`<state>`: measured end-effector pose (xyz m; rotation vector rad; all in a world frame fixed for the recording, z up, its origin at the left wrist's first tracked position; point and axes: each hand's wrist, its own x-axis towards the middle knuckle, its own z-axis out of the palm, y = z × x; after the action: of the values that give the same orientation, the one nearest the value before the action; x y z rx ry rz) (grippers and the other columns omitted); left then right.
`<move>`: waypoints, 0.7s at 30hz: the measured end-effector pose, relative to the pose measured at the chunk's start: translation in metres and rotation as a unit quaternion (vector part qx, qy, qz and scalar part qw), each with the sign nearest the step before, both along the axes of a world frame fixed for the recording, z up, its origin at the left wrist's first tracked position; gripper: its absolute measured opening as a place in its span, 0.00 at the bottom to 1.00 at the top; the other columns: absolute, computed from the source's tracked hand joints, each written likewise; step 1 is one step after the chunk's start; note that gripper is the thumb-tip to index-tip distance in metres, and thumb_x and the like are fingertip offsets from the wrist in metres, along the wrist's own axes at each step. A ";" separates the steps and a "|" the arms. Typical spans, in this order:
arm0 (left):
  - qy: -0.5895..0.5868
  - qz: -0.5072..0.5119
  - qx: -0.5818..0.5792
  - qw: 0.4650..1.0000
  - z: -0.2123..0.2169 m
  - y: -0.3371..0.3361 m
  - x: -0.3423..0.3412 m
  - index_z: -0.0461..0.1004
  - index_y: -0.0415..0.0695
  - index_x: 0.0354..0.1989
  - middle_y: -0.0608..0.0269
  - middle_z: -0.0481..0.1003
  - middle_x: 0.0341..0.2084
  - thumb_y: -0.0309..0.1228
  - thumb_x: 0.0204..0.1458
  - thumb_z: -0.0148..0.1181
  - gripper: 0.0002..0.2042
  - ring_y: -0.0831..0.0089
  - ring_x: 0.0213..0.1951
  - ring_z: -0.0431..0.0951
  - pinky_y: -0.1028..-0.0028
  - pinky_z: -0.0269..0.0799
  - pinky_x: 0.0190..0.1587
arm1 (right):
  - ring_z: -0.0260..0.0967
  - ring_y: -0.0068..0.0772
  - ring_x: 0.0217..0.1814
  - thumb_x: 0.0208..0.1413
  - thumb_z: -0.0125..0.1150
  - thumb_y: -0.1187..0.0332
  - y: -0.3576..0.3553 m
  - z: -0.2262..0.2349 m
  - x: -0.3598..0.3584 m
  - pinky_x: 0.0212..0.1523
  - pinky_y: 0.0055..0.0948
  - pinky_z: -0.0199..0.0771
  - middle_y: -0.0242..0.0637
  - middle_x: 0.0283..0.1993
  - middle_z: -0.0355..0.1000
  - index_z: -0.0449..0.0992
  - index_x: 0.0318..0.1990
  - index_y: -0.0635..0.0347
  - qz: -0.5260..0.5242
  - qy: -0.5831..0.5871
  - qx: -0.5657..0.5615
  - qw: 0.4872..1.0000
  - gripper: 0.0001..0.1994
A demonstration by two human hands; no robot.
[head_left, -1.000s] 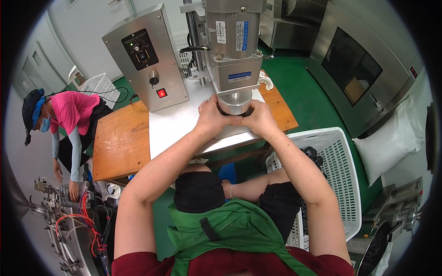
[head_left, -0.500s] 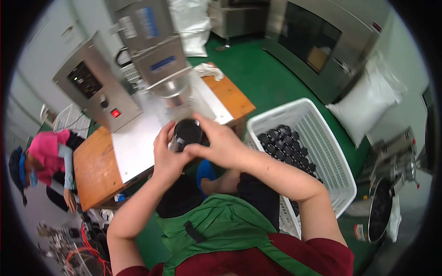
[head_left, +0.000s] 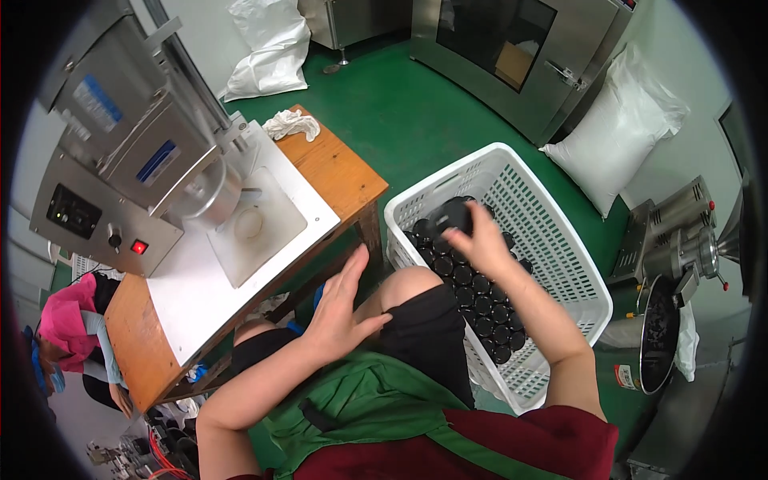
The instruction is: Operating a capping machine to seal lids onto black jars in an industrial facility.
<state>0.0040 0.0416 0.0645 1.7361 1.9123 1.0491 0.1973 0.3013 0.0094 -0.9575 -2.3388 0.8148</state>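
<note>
My right hand [head_left: 482, 242] grips a black-lidded jar [head_left: 449, 219], slightly blurred, above the far left part of a white plastic basket [head_left: 592, 308]. Inside that basket stand several rows of jars with black lids [head_left: 482, 304], packed side by side. Over my lap, close to the table's near edge, my left hand [head_left: 340, 308] is empty, its fingers stretched out and the thumb apart. A steel machine [head_left: 132, 152] with a round metal head stands on the table, and a pale plate with a ring mark [head_left: 250, 226] lies beneath the head.
The wooden table [head_left: 340, 168] carries a white board and a crumpled white cloth [head_left: 291, 124]. A full white sack [head_left: 612, 140] leans by a steel cabinet [head_left: 512, 60]. At the right stands a steel machine with a black pan [head_left: 660, 336]. A person in pink [head_left: 68, 320] sits at the left.
Both hands held the jar together before the machine. My right hand has carried it right, over the basket. My left hand has let go and opened, and the view has swung right.
</note>
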 end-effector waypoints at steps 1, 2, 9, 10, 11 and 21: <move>-0.025 -0.023 -0.007 0.999 -0.005 -0.006 -0.007 0.53 0.40 0.69 0.48 0.66 0.62 0.26 0.44 0.72 0.43 0.54 0.63 0.67 0.61 0.61 0.64 | 0.72 0.60 0.53 0.49 0.70 0.52 0.031 -0.023 0.003 0.55 0.44 0.71 0.61 0.50 0.72 0.65 0.56 0.72 -0.074 -0.025 -0.004 0.997 0.36; -0.028 -0.020 -0.017 0.999 -0.011 -0.013 -0.014 0.53 0.40 0.69 0.48 0.66 0.62 0.26 0.44 0.72 0.43 0.54 0.63 0.67 0.61 0.61 0.64 | 0.72 0.60 0.53 0.49 0.70 0.51 0.063 -0.048 0.005 0.55 0.44 0.71 0.61 0.48 0.73 0.66 0.55 0.73 -0.144 -0.030 0.006 0.989 0.36; -0.080 -0.077 -0.172 0.979 -0.040 -0.031 -0.030 0.70 0.40 0.57 0.49 0.76 0.48 0.29 0.49 0.67 0.24 0.54 0.52 0.76 0.61 0.69 0.55 | 0.70 0.59 0.56 0.48 0.70 0.46 0.195 -0.201 0.010 0.57 0.44 0.70 0.62 0.52 0.72 0.68 0.52 0.77 -0.394 -0.158 -0.062 0.903 0.39; -0.060 -0.089 -0.176 0.979 -0.040 -0.031 -0.032 0.70 0.40 0.57 0.49 0.76 0.48 0.31 0.50 0.67 0.25 0.53 0.52 0.75 0.60 0.68 0.56 | 0.70 0.59 0.56 0.48 0.70 0.46 0.201 -0.216 0.004 0.57 0.44 0.70 0.62 0.52 0.72 0.68 0.52 0.77 -0.368 -0.151 -0.066 0.915 0.39; -0.063 -0.082 -0.180 0.978 -0.040 -0.030 -0.034 0.70 0.40 0.57 0.49 0.76 0.48 0.31 0.50 0.67 0.25 0.53 0.52 0.75 0.60 0.68 0.56 | 0.70 0.60 0.57 0.49 0.70 0.47 0.204 -0.229 -0.001 0.58 0.44 0.70 0.64 0.52 0.71 0.66 0.53 0.77 -0.376 -0.160 -0.088 0.908 0.39; -0.031 -0.108 -0.239 0.964 -0.044 -0.025 -0.039 0.66 0.39 0.61 0.48 0.75 0.51 0.35 0.52 0.66 0.28 0.54 0.54 0.74 0.60 0.67 0.56 | 0.66 0.58 0.62 0.62 0.55 0.52 0.231 -0.304 -0.013 0.61 0.44 0.66 0.62 0.61 0.66 0.63 0.61 0.73 -0.353 -0.104 -0.274 0.888 0.31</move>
<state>-0.0346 0.0164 0.0200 1.5613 1.7075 0.5013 0.1841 0.5320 -0.2949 -2.0585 -1.6791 1.0943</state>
